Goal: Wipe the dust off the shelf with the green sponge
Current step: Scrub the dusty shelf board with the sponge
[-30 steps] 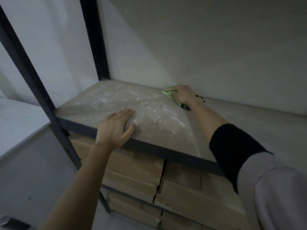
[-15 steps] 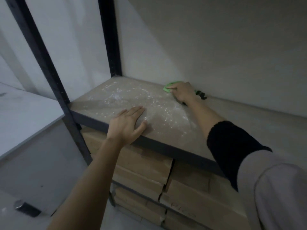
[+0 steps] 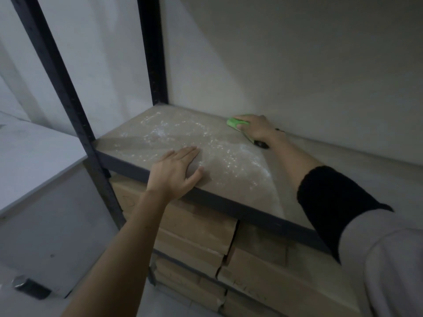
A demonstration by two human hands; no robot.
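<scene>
The right hand (image 3: 256, 129) presses the green sponge (image 3: 237, 123) flat against the shelf (image 3: 229, 161) at its back edge, close to the wall, fingers curled over it and holding it. The left hand (image 3: 177, 172) lies palm down at the shelf's front edge, fingers spread wide and holding nothing. White dust (image 3: 183, 136) speckles the board between the hands. Cardboard boxes (image 3: 194, 232) are stacked below the shelf.
</scene>
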